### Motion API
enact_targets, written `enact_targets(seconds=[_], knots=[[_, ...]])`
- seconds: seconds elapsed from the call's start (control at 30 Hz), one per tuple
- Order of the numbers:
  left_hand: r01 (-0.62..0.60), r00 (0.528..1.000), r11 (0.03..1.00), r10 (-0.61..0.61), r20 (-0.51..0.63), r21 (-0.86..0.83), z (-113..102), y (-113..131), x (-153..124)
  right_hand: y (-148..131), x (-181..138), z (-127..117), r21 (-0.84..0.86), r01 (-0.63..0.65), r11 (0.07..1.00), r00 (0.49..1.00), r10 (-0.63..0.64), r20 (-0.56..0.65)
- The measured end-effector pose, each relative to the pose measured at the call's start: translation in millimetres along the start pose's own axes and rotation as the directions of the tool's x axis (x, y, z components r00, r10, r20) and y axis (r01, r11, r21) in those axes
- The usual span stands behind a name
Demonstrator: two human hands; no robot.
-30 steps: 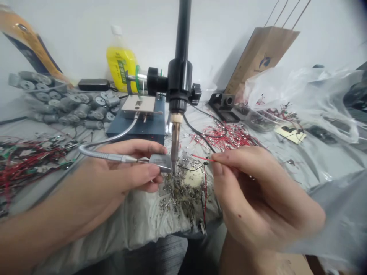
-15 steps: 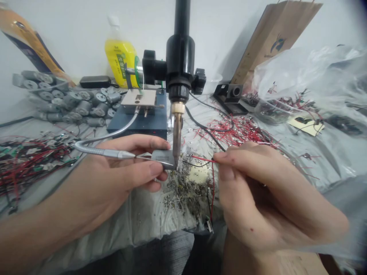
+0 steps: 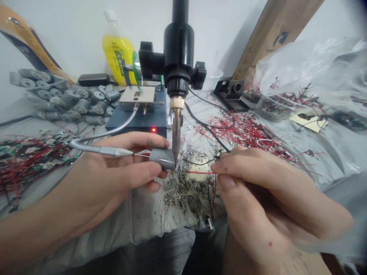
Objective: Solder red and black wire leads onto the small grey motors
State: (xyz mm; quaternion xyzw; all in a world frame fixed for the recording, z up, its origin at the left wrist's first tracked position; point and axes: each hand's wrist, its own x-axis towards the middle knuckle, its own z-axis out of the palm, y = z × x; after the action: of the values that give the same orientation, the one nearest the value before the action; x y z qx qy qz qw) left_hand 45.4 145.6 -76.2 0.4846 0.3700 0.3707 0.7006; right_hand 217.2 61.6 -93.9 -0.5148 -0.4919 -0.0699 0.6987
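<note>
Pinching a thin, nearly straight red wire [image 3: 197, 172] at our fingertips, we have our right hand [image 3: 258, 191] well apart from our left hand [image 3: 126, 164], which is clamped on a grey motor [image 3: 161, 156]. This motor is a smooth metal can lying on its side, just left of the soldering iron [image 3: 177, 141], a slim metal barrel tapering downward. Above our left wrist bends a shiny ribbed tube [image 3: 100, 149], narrowing toward the motor. Under our fingertips we see a gritty scatter of metal scraps [image 3: 183, 196] on a crinkled pale sheet [image 3: 143, 225]. Beyond lie wiry red tangles, one heap [image 3: 25, 168] at the left and another [image 3: 243, 130] at the right. Farther back we find a boxy blue machine [image 3: 126, 122] with a glowing red light [image 3: 154, 130], a pile of rounded grey motors [image 3: 77, 105], a yellow plastic bottle [image 3: 119, 57], a filmy clear bag [image 3: 309, 68] and a stiff brown paper bag [image 3: 272, 42]. Our left fingers hide part of the motor, and we cannot tell whether the iron's tip touches it. Our right fingers cover one end of the red wire. The paper bag is cut off at the top edge, and the dark shapes behind the clear bag blur.
</note>
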Motion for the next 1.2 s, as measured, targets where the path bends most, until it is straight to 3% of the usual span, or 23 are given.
enact_targets(seconds=[0.17,0.33,0.5,0.67,0.87,1.2], knots=[[0.007,1.0,1.0,-0.006,-0.014,0.009,1.0,0.4,-0.8,2.9,-3.3,2.5,0.01,0.091,0.996,0.996,-0.091,-0.015],[0.015,1.0,1.0,-0.015,-0.021,0.02,3.8,1.7,-0.2,3.7,-1.6,-12.1,-0.038,-0.003,0.999,0.994,0.007,0.108],[-0.006,1.0,1.0,0.007,-0.014,0.028,1.4,0.7,-0.5,7.1,6.3,-18.5,0.035,0.08,0.996,0.977,-0.085,0.196],[-0.027,0.999,0.998,0.029,-0.031,0.057,1.5,1.5,0.8,1.8,1.6,-14.2,-0.037,-0.013,0.999,0.988,0.019,0.153],[-0.033,0.998,0.996,0.036,-0.044,0.083,1.1,2.0,0.4,-0.4,4.3,-10.3,-0.008,0.031,1.0,0.992,-0.029,0.126],[-0.045,0.998,0.995,0.047,-0.033,0.084,0.4,1.5,1.5,0.2,12.3,-9.2,-0.037,0.136,0.99,0.969,-0.125,0.214]])
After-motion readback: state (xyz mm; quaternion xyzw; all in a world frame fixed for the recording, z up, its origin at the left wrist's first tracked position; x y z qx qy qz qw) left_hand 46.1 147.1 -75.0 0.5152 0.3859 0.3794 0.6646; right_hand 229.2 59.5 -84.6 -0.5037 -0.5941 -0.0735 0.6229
